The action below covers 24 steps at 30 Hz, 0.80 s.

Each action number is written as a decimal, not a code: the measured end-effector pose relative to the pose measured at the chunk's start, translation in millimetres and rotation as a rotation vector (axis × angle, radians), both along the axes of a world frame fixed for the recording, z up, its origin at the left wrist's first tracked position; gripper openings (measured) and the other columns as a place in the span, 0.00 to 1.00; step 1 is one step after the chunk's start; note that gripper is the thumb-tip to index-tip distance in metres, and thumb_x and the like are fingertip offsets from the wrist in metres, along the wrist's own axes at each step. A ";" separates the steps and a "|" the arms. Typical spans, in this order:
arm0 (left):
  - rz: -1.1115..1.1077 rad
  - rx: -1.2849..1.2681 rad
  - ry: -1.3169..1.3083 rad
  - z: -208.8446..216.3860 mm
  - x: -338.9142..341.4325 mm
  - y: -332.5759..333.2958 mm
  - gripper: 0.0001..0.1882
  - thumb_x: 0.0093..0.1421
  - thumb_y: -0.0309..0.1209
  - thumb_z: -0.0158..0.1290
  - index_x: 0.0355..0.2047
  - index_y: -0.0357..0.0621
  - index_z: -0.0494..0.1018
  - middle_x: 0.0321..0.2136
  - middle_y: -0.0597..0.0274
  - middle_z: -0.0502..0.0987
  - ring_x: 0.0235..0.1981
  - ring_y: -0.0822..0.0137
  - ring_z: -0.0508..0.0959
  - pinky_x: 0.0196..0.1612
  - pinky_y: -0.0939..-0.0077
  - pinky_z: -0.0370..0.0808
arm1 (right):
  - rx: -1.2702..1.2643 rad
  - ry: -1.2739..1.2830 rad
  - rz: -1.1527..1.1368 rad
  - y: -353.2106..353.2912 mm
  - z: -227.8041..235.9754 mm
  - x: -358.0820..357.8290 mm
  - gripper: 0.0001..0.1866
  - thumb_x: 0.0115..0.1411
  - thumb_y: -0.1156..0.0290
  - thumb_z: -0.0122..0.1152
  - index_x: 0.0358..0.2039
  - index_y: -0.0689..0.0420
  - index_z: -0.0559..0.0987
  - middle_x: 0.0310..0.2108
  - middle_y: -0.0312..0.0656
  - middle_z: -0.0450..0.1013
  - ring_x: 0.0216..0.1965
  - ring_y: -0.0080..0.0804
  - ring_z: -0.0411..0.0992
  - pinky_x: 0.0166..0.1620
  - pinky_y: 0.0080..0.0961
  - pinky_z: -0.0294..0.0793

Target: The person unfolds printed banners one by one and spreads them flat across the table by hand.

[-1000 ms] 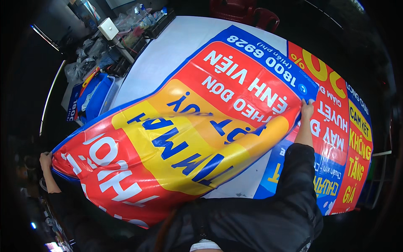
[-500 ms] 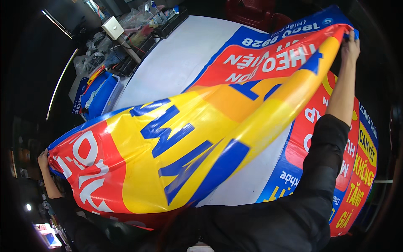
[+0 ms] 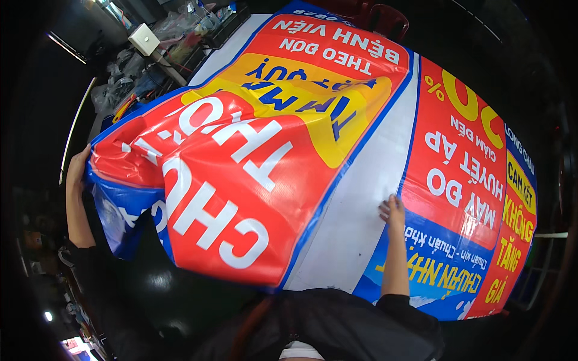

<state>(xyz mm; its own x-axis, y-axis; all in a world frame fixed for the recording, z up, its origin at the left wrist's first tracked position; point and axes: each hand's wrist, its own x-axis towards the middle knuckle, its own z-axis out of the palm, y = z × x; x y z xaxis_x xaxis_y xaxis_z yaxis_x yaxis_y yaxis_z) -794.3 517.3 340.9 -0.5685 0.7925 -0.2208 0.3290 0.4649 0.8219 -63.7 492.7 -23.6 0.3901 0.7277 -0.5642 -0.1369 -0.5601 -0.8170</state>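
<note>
A glossy banner (image 3: 310,198) in red, yellow and blue, with big white lettering upside down to me, lies over the white table (image 3: 352,213). Its far part is flat; the near left part is bunched into folds. My left hand (image 3: 78,163) is closed on the banner's blue-edged left corner and holds it up, and a blue flap hangs below. My right hand (image 3: 393,212) is off this banner, over the bare table strip by the edge of a second banner (image 3: 415,192). Its fingers are apart and slightly bent, with nothing visible in them.
The second red and blue banner covers the table's right side, with a narrow printed strip (image 3: 519,225) along its outer edge. Plastic bags (image 3: 117,81) and a white box on a post (image 3: 144,40) stand at the far left. A dark red chair (image 3: 388,21) is behind the table.
My right hand has let go of the banner's far corner and come down toward me. The banner's right side now lies flat on the table. My left hand has moved up slightly, still gripping.
</note>
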 end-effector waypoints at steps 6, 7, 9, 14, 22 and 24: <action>-0.106 -0.064 0.140 -20.9 6.1 15.7 0.19 0.57 0.40 0.45 0.37 0.34 0.70 0.28 0.58 0.75 0.26 0.72 0.76 0.32 0.82 0.72 | -0.101 0.520 0.260 -10.2 6.0 -122.7 0.39 0.52 0.42 0.48 0.52 0.64 0.58 0.42 0.54 0.68 0.42 0.40 0.70 0.40 0.31 0.70; -0.100 -0.071 0.213 -26.6 5.9 16.1 0.19 0.57 0.40 0.45 0.38 0.33 0.69 0.28 0.58 0.75 0.25 0.72 0.75 0.32 0.83 0.71 | -0.113 0.453 0.301 -2.7 8.6 -132.0 0.39 0.51 0.42 0.49 0.51 0.64 0.59 0.42 0.54 0.68 0.41 0.40 0.70 0.39 0.30 0.70; -0.051 -0.038 0.374 -42.9 4.9 18.6 0.21 0.57 0.40 0.45 0.41 0.32 0.68 0.30 0.57 0.75 0.28 0.72 0.75 0.33 0.83 0.70 | -0.137 0.285 0.407 13.5 9.6 -144.4 0.38 0.50 0.43 0.52 0.50 0.64 0.61 0.40 0.53 0.69 0.39 0.40 0.71 0.36 0.30 0.71; -0.039 0.060 0.132 -50.6 0.8 9.4 0.30 0.53 0.47 0.49 0.47 0.35 0.64 0.41 0.52 0.71 0.42 0.65 0.71 0.45 0.77 0.65 | 0.143 -0.691 0.591 3.7 31.2 -183.9 0.24 0.49 0.59 0.58 0.42 0.61 0.68 0.28 0.43 0.74 0.31 0.37 0.72 0.34 0.30 0.69; -0.224 -0.112 -0.174 -47.9 5.9 -62.3 0.39 0.48 0.54 0.51 0.51 0.37 0.60 0.48 0.51 0.65 0.51 0.56 0.63 0.51 0.52 0.56 | -0.340 0.685 0.855 -98.1 23.5 -232.9 0.34 0.49 0.54 0.59 0.49 0.66 0.63 0.47 0.51 0.65 0.47 0.38 0.66 0.48 0.30 0.66; -0.243 -0.160 -0.241 -44.9 14.1 -79.1 0.32 0.50 0.45 0.53 0.50 0.38 0.61 0.46 0.54 0.68 0.46 0.63 0.69 0.49 0.64 0.63 | -0.407 0.884 0.834 -111.2 15.0 -256.2 0.42 0.48 0.50 0.59 0.53 0.67 0.56 0.53 0.53 0.56 0.54 0.41 0.58 0.54 0.35 0.57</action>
